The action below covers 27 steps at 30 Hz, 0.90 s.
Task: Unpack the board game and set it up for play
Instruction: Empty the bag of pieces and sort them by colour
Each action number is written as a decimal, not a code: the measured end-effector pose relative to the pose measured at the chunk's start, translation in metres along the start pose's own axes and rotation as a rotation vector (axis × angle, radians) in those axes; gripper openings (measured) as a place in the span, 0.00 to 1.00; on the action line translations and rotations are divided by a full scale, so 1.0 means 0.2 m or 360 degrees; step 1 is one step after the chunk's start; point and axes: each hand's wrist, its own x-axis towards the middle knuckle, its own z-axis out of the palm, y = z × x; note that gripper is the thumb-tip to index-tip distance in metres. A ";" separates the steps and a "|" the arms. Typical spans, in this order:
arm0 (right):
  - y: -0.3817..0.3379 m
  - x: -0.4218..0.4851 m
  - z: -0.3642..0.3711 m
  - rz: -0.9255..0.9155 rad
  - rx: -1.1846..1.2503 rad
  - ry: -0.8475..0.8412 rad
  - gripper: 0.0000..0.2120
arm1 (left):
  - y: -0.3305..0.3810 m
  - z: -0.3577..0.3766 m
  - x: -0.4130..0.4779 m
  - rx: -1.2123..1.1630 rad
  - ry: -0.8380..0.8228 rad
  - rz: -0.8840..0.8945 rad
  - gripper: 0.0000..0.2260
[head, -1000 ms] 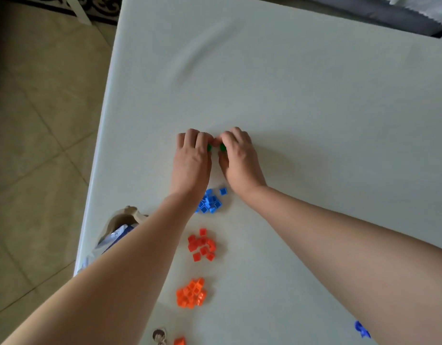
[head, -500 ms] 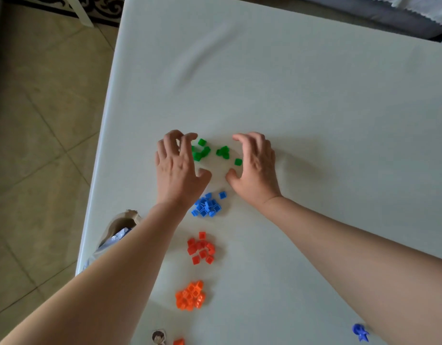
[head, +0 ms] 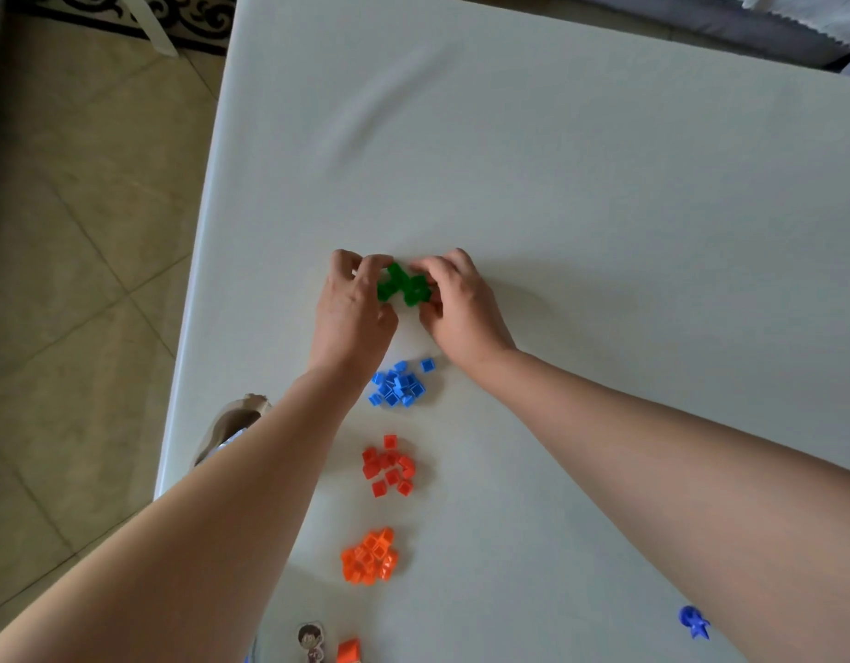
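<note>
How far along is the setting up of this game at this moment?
Done: the blue pile, red pile and orange pile lie sorted on the table. In hand: the left hand and right hand grip the green pieces. Left: the blue star piece and character token lie apart; no board shows.

A pale, slightly wrinkled counter (head: 581, 150) stands on a floor (head: 78, 241) of beige tiles laid diagonally. At top left are a dark scrolled rug (head: 78, 7) and a white furniture leg (head: 157, 33). Grey upholstery (head: 748, 26) runs behind.
</note>
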 end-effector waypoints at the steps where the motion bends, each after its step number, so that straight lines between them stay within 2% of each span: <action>1: 0.00 -0.01 0.00 -0.0013 0.0042 -0.0005 0.21 | -0.01 -0.01 0.00 -0.0009 -0.0008 0.0000 0.21; 4: 0.02 -0.06 -0.03 -0.0058 0.0123 -0.0016 0.24 | -0.01 -0.02 -0.01 -0.0035 -0.0030 -0.0011 0.22; 7: 0.04 -0.13 -0.07 0.0053 0.0050 -0.0017 0.27 | -0.01 -0.02 -0.02 -0.0033 -0.0029 -0.0033 0.23; 11: 0.07 -0.18 -0.07 0.0175 -0.0139 -0.0156 0.25 | -0.03 -0.01 -0.02 -0.0002 -0.0032 -0.0053 0.25; 14: 0.05 -0.14 -0.05 0.0208 -0.0097 -0.0096 0.22 | -0.02 -0.01 -0.01 -0.0014 -0.0047 -0.0076 0.24; 18: -0.01 -0.06 0.00 0.0165 -0.0049 -0.0045 0.23 | -0.02 -0.01 0.00 -0.0044 -0.0059 -0.0035 0.22; 23: -0.03 -0.02 0.04 0.0085 -0.0069 -0.0003 0.18 | -0.02 -0.02 -0.01 -0.0085 -0.0064 -0.0022 0.20; 27: -0.03 -0.07 0.03 0.0061 -0.0024 -0.0060 0.24 | -0.02 -0.03 -0.05 -0.0058 -0.0073 -0.0028 0.24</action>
